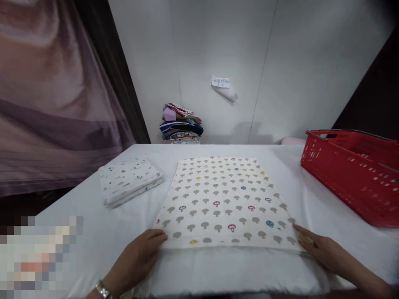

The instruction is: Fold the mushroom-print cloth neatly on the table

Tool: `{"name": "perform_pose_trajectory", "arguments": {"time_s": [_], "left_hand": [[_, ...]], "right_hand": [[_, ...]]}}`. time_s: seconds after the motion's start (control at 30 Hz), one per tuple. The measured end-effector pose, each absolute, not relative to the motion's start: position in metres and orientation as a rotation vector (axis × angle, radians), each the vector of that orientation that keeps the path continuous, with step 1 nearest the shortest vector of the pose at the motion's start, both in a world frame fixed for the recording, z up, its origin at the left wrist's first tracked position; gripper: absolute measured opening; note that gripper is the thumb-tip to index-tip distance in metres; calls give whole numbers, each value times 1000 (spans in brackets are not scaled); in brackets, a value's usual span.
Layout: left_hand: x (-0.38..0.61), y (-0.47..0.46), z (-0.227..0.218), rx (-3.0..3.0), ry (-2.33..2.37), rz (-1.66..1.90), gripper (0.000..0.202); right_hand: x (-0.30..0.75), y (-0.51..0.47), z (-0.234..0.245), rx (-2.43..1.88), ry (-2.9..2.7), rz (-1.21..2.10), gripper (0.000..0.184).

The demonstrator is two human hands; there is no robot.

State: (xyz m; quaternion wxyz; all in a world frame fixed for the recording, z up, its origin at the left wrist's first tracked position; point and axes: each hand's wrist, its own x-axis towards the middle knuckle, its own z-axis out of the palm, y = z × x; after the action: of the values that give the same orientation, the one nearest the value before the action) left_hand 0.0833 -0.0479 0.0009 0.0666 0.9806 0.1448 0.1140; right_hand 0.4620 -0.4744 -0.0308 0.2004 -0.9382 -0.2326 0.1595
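Note:
A cream cloth with a mushroom print [222, 193] lies flat in front of me, its near edge running straight between my hands. My left hand [139, 255] grips its near left corner, fingers pressed together on the fabric. At the near right corner, my right hand [321, 249] has the cloth's edge between thumb and fingers; part of those fingers is hidden. To the left lies a folded white cloth with small leaf-like prints [131, 178], apart from both hands.
A white-covered table [93, 228] bears the cloths. On its right stands a red plastic basket [352, 178]. Behind the far edge is a stack of folded fabrics [181, 122] by the wall. A curtain [56, 99] hangs at left; a paper label [220, 82] is on the wall.

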Motion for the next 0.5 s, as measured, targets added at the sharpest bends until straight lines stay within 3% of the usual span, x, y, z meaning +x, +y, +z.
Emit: {"name": "perform_pose_trajectory", "arguments": {"time_s": [0.1,0.17,0.27,0.5], "left_hand": [[92,-44,23,2805,574,189,37],[111,-36,37,2723,639,152,31],[161,-14,47,2685,673,222,36],[308,65,13,2841,872,265,42]], "right_hand": [[471,-468,-20,-2820,-778,437,55],[477,-449,-10,-2907,-847,257,56],[488,-401,1,-2743,-1078,5,54],[562,-268,-16,-2521,-1269,128,59]]}}
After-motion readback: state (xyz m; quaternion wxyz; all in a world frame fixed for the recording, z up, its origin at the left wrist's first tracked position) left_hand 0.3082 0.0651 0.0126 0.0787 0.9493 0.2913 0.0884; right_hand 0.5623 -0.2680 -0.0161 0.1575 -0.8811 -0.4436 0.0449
